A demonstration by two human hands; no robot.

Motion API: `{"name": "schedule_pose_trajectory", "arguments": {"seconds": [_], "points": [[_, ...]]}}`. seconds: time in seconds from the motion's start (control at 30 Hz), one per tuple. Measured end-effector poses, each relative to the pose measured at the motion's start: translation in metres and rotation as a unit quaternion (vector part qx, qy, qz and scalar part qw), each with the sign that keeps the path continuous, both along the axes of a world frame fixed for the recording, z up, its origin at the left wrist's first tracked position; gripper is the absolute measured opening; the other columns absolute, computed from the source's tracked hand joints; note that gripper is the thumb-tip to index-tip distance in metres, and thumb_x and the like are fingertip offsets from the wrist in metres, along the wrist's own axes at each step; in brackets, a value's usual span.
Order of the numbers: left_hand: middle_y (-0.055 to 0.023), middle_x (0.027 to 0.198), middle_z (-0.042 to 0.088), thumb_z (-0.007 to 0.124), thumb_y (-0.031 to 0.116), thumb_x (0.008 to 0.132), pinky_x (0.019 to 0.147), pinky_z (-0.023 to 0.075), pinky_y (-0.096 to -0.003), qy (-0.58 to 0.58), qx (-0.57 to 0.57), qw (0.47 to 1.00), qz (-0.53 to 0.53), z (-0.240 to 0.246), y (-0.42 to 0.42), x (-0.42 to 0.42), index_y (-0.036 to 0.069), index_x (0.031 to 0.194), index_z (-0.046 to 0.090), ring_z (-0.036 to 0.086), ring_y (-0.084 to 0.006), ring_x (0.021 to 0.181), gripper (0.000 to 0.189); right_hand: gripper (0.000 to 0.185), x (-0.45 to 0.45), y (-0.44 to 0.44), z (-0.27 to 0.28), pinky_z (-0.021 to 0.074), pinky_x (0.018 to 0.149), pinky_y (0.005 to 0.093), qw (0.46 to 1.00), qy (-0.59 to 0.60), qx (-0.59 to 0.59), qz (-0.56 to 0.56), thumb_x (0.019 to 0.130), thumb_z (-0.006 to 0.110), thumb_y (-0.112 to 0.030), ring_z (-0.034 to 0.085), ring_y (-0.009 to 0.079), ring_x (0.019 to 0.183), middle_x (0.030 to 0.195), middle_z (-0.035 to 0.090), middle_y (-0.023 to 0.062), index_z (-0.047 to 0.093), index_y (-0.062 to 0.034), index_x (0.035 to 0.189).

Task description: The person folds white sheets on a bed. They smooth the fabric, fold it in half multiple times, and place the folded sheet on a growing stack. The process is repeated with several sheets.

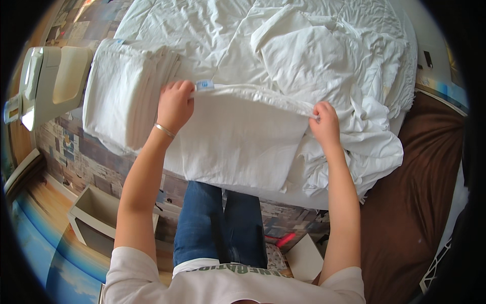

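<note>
A white cloth point(243, 133), partly folded into a flat rectangle, lies on the near side of the bed. My left hand point(176, 102) pinches its far left corner beside a small blue-and-white tag point(205, 84). At the far right corner, my right hand point(324, 119) grips the same hemmed edge, which runs slightly slack between both hands. A thick stack of folded white cloths point(117, 95) stands left of my left hand. Beyond and to the right, a crumpled heap of white fabric point(311, 57) covers much of the bed.
A brown cover point(410, 182) drapes over the surface at right. At left stands a white chair point(72, 74) beside the bed. A pale open-topped box or drawer point(98, 207) is at lower left, and a white cabinet point(305, 258) is below the bed edge.
</note>
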State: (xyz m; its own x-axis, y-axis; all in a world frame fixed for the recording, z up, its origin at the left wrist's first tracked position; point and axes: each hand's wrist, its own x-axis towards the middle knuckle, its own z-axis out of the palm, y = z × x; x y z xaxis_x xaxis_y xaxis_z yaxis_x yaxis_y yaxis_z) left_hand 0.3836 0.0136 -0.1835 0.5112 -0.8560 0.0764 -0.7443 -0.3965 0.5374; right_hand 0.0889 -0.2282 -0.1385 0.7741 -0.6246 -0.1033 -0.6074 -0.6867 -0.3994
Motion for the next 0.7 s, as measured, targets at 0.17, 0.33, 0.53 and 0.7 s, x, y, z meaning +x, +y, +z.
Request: {"name": "schedule_pose_trajectory", "arguments": {"seconds": [0.17,0.33,0.53,0.7], "points": [[-0.0097,0.078,0.054,0.054,0.0,0.065,0.078,0.0413,-0.0415,0.008,0.113,0.993,-0.024,-0.002,0.08,-0.049,0.007,0.074,0.051,0.052,-0.0316,0.083,0.013,0.018,-0.049,0.066,0.003,0.0416,0.074,0.0404,0.997,-0.037,-0.002,0.067,0.059,0.058,0.0,0.051,0.0324,0.085,0.091,0.053,0.0099,0.049,-0.004,0.074],[-0.0094,0.083,0.054,0.055,0.001,0.065,0.079,0.0409,-0.0422,-0.004,0.193,0.981,-0.014,-0.028,0.149,-0.102,0.007,0.076,0.052,0.051,-0.032,0.086,0.013,0.018,-0.098,0.149,-0.009,0.0404,0.078,0.039,0.993,0.015,0.028,0.11,0.061,0.061,-0.002,0.051,0.0278,0.086,0.088,0.051,0.0072,0.053,-0.0067,0.076],[-0.0077,0.091,0.053,0.056,0.004,0.069,0.078,0.0412,-0.0413,-0.026,0.236,0.971,0.024,-0.065,0.189,-0.15,0.01,0.08,0.052,0.051,-0.0303,0.09,0.013,0.017,-0.155,0.2,-0.057,0.0398,0.078,0.0383,0.994,0.056,0.03,0.088,0.064,0.061,-0.002,0.051,0.0255,0.086,0.087,0.05,0.0056,0.056,-0.0086,0.08],[-0.008,0.093,0.054,0.055,0.005,0.07,0.08,0.0411,-0.0411,-0.053,0.29,0.954,0.054,-0.072,0.197,-0.153,0.009,0.083,0.056,0.052,-0.0291,0.093,0.014,0.022,-0.175,0.218,-0.079,0.0417,0.079,0.0407,0.998,0.046,0.036,0.027,0.066,0.061,-0.002,0.052,0.0287,0.086,0.089,0.051,0.007,0.057,-0.0081,0.087]]}}
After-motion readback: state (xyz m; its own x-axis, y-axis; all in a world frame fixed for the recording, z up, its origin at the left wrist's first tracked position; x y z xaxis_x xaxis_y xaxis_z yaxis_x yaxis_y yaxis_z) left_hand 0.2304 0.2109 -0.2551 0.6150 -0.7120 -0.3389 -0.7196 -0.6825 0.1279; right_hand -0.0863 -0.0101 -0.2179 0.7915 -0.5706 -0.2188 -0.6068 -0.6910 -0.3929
